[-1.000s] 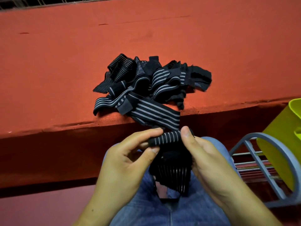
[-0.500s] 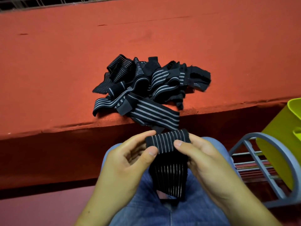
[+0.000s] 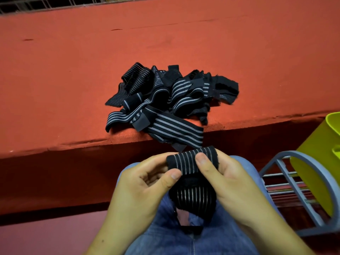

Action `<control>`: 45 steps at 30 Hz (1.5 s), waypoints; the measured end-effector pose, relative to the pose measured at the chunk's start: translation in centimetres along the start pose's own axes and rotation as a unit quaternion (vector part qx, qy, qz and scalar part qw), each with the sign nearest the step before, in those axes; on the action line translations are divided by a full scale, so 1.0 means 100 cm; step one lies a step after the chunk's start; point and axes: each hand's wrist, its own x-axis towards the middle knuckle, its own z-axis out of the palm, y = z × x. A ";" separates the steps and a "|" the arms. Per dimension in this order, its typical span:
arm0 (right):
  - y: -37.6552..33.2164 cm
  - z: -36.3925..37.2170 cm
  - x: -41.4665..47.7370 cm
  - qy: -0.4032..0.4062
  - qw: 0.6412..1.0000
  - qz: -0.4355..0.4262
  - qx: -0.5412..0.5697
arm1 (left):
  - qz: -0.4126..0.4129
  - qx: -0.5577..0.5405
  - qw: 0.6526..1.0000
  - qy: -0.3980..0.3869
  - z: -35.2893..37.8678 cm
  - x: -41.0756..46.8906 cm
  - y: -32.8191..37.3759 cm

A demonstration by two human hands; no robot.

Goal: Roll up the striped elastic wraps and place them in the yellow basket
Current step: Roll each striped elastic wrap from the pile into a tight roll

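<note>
A black elastic wrap with thin white stripes [image 3: 187, 161] is partly rolled, held over my lap. My left hand [image 3: 145, 188] pinches the roll's left end between thumb and fingers. My right hand [image 3: 226, 179] grips its right side, thumb pressed on top. The wrap's loose tail [image 3: 193, 199] hangs down between my hands onto my jeans. A tangled pile of several more striped wraps [image 3: 171, 96] lies on the red ledge, one strap drooping over the ledge's front edge. The yellow basket [image 3: 316, 155] stands at the right edge of the view, partly cut off.
The red ledge [image 3: 73, 89] spans the view ahead, with a dark drop below its front edge. A grey wire rack [image 3: 309, 183] sits at my right and holds the basket. A metal grille runs along the top edge.
The roll has grown thicker as both hands turned it. The hanging tail has become shorter. The pile on the ledge has not moved.
</note>
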 end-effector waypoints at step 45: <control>0.000 -0.001 -0.002 -0.022 1.000 -0.006 0.019 | -0.046 -0.004 0.999 0.016 -0.003 -0.002 -0.001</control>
